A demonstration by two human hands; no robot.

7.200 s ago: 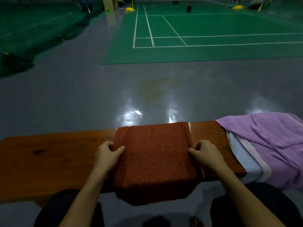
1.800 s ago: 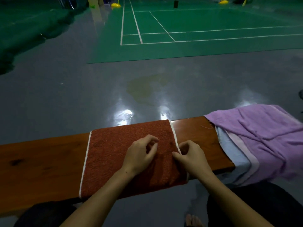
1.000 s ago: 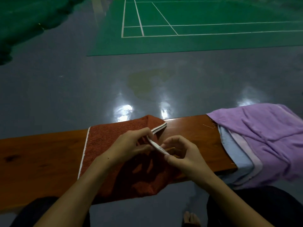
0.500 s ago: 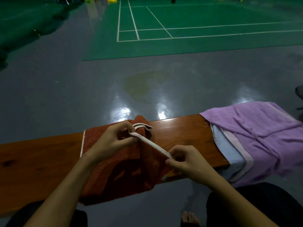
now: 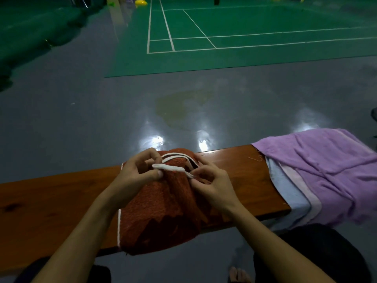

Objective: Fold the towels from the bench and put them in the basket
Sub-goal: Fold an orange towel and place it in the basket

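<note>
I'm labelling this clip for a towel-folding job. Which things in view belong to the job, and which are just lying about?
Part of the job:
- rust towel, its white edge pinched by the left hand and right hand
- purple towel, pink towel and blue towel, stacked at the bench's right end
- bench

Just there:
- green court
- yellow objects

No basket in view.

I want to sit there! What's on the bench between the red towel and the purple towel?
In the head view only bare wood of the bench shows between the red towel and the purple towel, besides a loose thread.
</note>
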